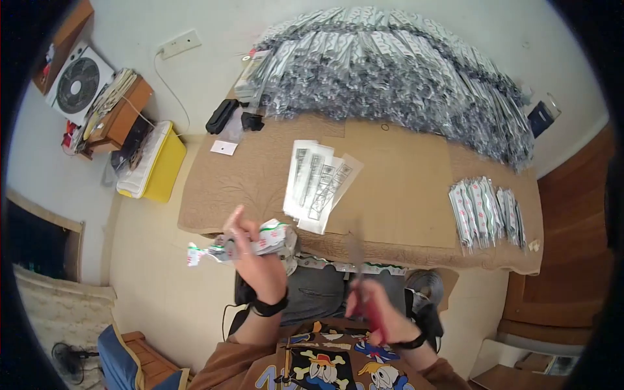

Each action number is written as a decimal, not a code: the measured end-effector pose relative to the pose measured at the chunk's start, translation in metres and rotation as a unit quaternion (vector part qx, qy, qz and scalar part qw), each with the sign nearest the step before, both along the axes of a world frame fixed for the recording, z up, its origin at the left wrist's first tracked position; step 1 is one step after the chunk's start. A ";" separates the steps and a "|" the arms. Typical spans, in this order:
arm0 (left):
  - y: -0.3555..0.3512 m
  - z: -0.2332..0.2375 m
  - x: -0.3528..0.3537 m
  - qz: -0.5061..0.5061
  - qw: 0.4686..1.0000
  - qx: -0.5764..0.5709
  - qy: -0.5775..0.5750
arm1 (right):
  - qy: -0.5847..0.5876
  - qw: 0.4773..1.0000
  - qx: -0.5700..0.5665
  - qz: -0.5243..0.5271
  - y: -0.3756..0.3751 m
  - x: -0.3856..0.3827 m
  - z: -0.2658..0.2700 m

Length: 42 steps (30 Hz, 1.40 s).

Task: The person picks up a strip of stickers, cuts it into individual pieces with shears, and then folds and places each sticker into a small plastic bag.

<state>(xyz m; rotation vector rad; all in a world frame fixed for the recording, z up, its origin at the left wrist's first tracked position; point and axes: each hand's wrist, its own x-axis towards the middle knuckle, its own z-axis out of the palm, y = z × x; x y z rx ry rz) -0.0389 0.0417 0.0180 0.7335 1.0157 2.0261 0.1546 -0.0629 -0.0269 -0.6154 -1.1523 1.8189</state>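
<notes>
Surface [455, 253]: covered by a brown patterned cloth [221, 188].
Packet heap [390, 71]: massed along the far side, against the wall [221, 19].
Cardboard sheet [403, 169]: laid flat on the cloth, in front of the heap.
Clear sleeves [318, 182]: fanned out, overlapping the cardboard's left part.
Packet row [478, 211]: placed near the right end.
Printed packaging [270, 239]: white, green and red; held by the left hand just off the near edge.
Red-handled tool [372, 315]: gripped by the right hand above the lap; its grey front end is blurred.
Left hand [258, 268]: partly curled round the packaging, with one finger raised.
Right hand [393, 320]: closed about the red handle.
White card [223, 148]: left beside a black pouch [222, 117].
Dark ring [385, 127]: set on the cardboard.
</notes>
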 end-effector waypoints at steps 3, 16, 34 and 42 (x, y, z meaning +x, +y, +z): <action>0.002 -0.010 0.012 0.078 0.986 0.000 0.151 | -0.036 0.996 -0.037 0.071 -0.013 -0.020 -0.006; -0.003 -0.019 0.019 -0.018 0.991 -0.003 0.133 | -0.203 0.971 -0.108 -0.060 0.000 -0.023 0.018; -0.030 -0.015 0.044 -0.804 0.569 -0.146 0.095 | -0.168 0.958 0.010 -0.233 0.055 0.017 0.050; -0.029 -0.007 0.038 -0.678 0.672 -0.178 0.238 | -0.425 0.763 0.444 -0.203 0.058 0.030 0.058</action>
